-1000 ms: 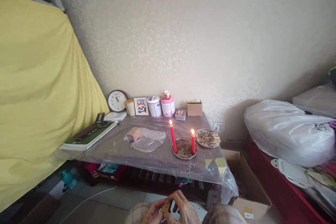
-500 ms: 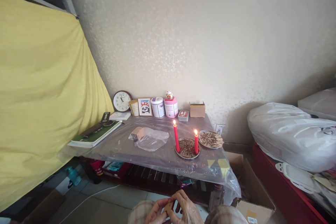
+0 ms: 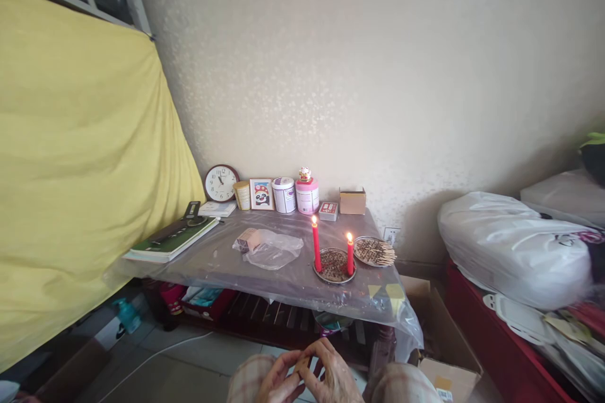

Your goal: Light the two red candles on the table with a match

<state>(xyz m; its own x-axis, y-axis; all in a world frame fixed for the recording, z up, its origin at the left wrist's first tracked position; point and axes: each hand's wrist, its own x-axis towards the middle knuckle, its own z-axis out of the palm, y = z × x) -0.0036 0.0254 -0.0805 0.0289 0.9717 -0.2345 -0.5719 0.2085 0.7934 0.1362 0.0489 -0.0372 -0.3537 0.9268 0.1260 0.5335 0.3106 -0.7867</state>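
Note:
Above my knees, at the bottom middle of the head view, both hands hold one small brown piece (image 3: pixel 303 365) between their fingertips. It looks flat and wooden, but the fingers mostly cover it. My left hand (image 3: pixel 280 379) pinches it from the left, and my right hand (image 3: pixel 331 374) curls over it from the right. On the low table (image 3: pixel 208 264) ahead, a small stack of light brown blocks (image 3: pixel 248 240) sits on a crumpled clear plastic bag (image 3: pixel 276 250). Two lit red candles (image 3: pixel 316 249) stand upright in a metal plate (image 3: pixel 334 277).
Behind the candles is a second plate of short sticks (image 3: pixel 375 252). A clock (image 3: pixel 221 183), tins (image 3: pixel 284 196) and a small cardboard box (image 3: pixel 352 202) line the wall. A book (image 3: pixel 174 239) lies left; an open carton (image 3: pixel 449 346) and white bags (image 3: pixel 510 252) are right.
The view has shifted slightly, so the right side of the scene sits a little further left. My fingers have closed further over the brown piece, and less of it shows.

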